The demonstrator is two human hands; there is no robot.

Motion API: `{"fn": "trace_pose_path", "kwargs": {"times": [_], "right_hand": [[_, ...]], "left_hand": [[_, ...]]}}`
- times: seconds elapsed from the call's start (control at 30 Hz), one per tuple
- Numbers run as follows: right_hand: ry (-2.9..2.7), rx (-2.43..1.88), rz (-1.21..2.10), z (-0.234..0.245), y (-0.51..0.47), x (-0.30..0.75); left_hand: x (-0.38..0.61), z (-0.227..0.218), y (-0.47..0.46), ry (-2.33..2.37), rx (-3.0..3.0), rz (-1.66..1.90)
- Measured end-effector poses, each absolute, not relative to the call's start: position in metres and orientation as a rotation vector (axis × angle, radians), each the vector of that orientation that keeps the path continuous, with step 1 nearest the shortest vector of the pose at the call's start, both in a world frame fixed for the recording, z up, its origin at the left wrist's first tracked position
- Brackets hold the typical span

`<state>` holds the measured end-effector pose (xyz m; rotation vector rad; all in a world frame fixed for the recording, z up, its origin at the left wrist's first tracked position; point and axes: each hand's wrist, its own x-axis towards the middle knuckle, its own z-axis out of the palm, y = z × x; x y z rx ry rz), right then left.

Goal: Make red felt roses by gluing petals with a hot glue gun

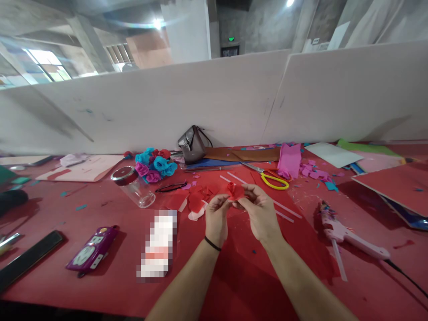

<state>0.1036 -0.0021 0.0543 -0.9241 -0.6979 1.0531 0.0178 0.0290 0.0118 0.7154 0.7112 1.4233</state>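
Observation:
Between my two hands, above the red tabletop, is a small red paper flower (233,191). My left hand (218,214) pinches its base, with a dark band round the wrist. On the other side my right hand (260,209) has thumb and fingers closed on a red petal of it. Loose red paper petals (195,199) lie just left of my hands. Yellow-handled scissors (274,180) rest beyond my right hand, and clear glue sticks (284,214) lie beside it. The undersides of the fingers are partly hidden.
A pink glue gun (349,240) with a cord lies at right. To the left are a glass jar (135,189), a bunch of paper flowers (156,165), a purple case (93,249) and a black phone (31,261). A grey bag (193,146) stands by the white partition (150,107).

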Motion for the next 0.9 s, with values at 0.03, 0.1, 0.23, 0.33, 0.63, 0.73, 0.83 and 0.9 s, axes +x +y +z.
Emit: {"fn": "trace_pose_path", "kwargs": {"times": [0.03, 0.1, 0.23, 0.33, 0.63, 0.73, 0.83, 0.9], "right_hand": [[-0.713, -0.924, 1.048, 0.0547, -0.0021, 0.1034], [-0.755, -0.929, 1.045, 0.0545, -0.0022, 0.1035], [-0.848, -0.937, 1.034, 0.0503, -0.0024, 0.1051], [-0.912, -0.937, 1.019, 0.0469, -0.0020, 0.1063], [-1.017, -0.959, 0.994, 0.0477, -0.0019, 0.1079], [-1.024, -0.958, 1.000, 0.0472, -0.0016, 0.1089], [-1.031, -0.949, 1.002, 0.0479, -0.0015, 0.1095], [-1.025, -0.951, 1.001, 0.0490, -0.0015, 0.1097]], "left_hand": [[0.0176, 0.0125, 0.0287, 0.693, 0.712, 1.424], [0.0169, 0.0135, 0.0284, 0.653, 0.698, 1.425], [0.0161, 0.0138, 0.0285, 0.597, 0.693, 1.426], [0.0161, 0.0141, 0.0283, 0.572, 0.715, 1.418], [0.0174, 0.0141, 0.0296, 0.549, 0.738, 1.401], [0.0180, 0.0143, 0.0296, 0.546, 0.725, 1.387], [0.0177, 0.0134, 0.0295, 0.551, 0.712, 1.374], [0.0174, 0.0121, 0.0296, 0.556, 0.701, 1.368]]}}
